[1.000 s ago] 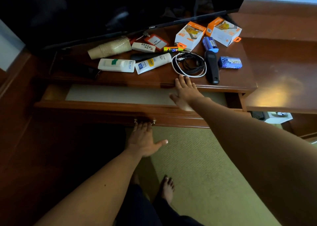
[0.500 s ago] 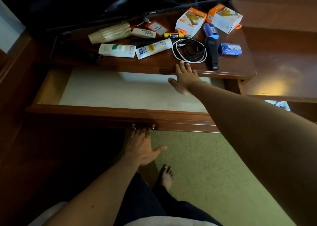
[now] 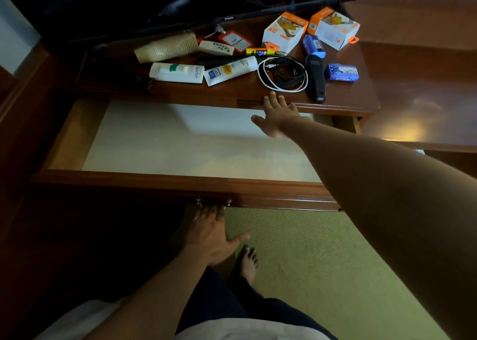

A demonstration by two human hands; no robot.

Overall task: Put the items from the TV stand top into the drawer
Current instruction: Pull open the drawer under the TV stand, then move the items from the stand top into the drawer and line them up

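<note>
The drawer (image 3: 160, 179) stands pulled far out, its pale lined bottom bare. My left hand (image 3: 210, 232) hooks its fingers under the drawer handle (image 3: 213, 203). My right hand (image 3: 277, 115) rests flat with fingers spread on the front edge of the TV stand top (image 3: 232, 91), holding nothing. On the top lie a stack of paper cups (image 3: 167, 46), two white tubes (image 3: 176, 72) (image 3: 229, 70), a coiled cable (image 3: 282, 73), a black remote (image 3: 316, 80), a white remote (image 3: 216, 47), a blue packet (image 3: 341, 72), a blue bottle (image 3: 312, 45) and two orange-white boxes (image 3: 284, 33) (image 3: 334, 28).
The TV screen (image 3: 167, 1) overhangs the back of the stand. A lower wooden surface (image 3: 423, 89) adjoins on the right. Green carpet (image 3: 309, 262) and my bare foot (image 3: 247, 262) lie below the drawer front.
The drawer has slid out much farther toward me, drawn by my left hand on the handle. My right hand stayed at the stand's front edge.
</note>
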